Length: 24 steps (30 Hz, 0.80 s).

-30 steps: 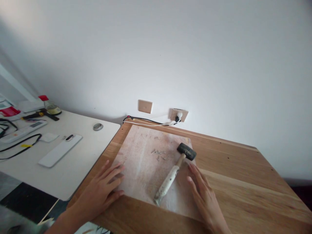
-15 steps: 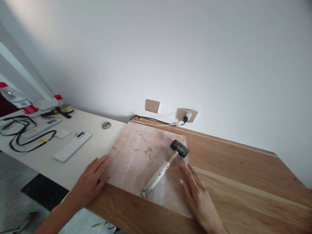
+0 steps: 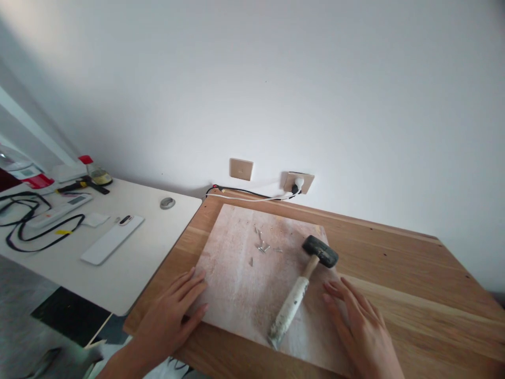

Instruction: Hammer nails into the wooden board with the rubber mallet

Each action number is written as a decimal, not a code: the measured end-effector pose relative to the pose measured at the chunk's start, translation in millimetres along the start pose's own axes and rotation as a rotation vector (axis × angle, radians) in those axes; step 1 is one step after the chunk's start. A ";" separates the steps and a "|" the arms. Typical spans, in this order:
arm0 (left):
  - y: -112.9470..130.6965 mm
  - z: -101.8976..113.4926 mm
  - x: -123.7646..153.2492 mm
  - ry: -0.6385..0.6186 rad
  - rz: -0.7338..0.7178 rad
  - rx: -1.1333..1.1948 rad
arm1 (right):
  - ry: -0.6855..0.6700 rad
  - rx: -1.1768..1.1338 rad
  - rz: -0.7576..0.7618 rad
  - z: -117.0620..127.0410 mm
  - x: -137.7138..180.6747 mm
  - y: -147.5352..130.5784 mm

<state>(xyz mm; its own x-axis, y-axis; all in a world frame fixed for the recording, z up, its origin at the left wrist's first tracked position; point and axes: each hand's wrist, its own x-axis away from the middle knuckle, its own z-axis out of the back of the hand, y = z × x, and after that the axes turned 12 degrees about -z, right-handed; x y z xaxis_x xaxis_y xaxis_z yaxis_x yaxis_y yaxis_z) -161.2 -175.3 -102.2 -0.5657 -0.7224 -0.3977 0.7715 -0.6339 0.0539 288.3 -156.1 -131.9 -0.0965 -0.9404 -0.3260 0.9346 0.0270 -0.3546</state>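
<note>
A pale, worn wooden board (image 3: 232, 284) lies on the brown wooden tabletop. Across its right half rests a mallet (image 3: 292, 305), with a black head toward the back and a paint-flecked white handle toward me. Several small metal screws or nails (image 3: 263, 246) are scattered behind the board's middle; their exact kind is too small to tell. My left hand (image 3: 173, 310) touches the board's left edge, fingers stretched out and thumb apart. Along the right edge lies my right hand (image 3: 359, 326), its fingers extended and flat. Neither hand touches the mallet.
On the white table (image 3: 134, 284) to the left lie a white phone (image 3: 112, 240), a tape roll (image 3: 168, 203), a black cord (image 3: 43, 245) and bottles (image 3: 97, 172). A plugged socket (image 3: 299, 183) and cables (image 3: 252, 197) run along the wall behind.
The board has slid right, away from the white table, between my two hands. The mallet and small metal pieces have moved with it, the pieces shifting slightly. The view has shifted a little.
</note>
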 end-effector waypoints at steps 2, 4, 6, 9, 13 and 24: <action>11.9 -2.8 -6.9 -0.011 -0.034 0.023 | 0.049 0.030 -0.003 9.2 4.9 15.6; 23.9 -4.0 -16.3 -0.013 -0.055 0.030 | 0.095 0.047 -0.010 16.6 7.8 24.8; 41.0 -5.1 -29.7 0.020 -0.065 0.017 | 0.099 0.035 -0.032 21.1 9.0 27.3; 82.8 -11.4 -58.3 0.058 -0.140 0.060 | 0.089 -0.014 -0.069 22.7 10.0 21.2; 150.6 -32.0 -108.9 -0.066 -0.364 0.245 | 0.158 -0.058 -0.155 24.8 12.0 7.8; 162.3 -32.6 -187.3 -0.370 0.162 0.883 | 0.195 -0.366 -0.206 48.0 15.0 3.8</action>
<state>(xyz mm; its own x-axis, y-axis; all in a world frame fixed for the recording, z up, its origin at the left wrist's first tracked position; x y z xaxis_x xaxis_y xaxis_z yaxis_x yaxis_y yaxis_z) 79.4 -133.9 -48.9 -0.6441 -0.7647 -0.0197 0.4371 -0.3890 0.8109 306.8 -186.4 -96.0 -0.3630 -0.8585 -0.3623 0.7102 -0.0032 -0.7040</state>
